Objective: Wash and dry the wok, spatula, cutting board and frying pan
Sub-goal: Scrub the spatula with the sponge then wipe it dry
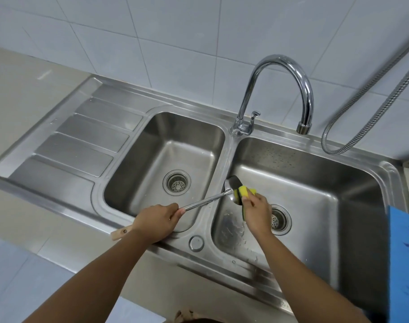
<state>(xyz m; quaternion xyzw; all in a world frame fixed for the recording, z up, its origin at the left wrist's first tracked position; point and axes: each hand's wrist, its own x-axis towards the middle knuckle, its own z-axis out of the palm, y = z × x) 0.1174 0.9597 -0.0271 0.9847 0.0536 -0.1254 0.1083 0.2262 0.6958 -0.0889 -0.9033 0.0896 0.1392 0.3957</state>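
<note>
Scrubbing the spatula (206, 200) over the sink (224, 159): left hand (155, 220) grips its handle, right hand (257, 213) pinches a sponge (244, 191) to its blade; drying, and other items, seemingly remain.

The wooden-gripped steel spatula (206, 201) is hidden mid-handle by the left hand (155, 221). The yellow-green sponge (244, 191) and the right basin's round strainer (281, 221) are partly covered by the right hand (256, 212). The flat blue board (405, 264), near right, is cut off at the edge.

Head-worn view, steeply down over sink (223, 159)
</note>
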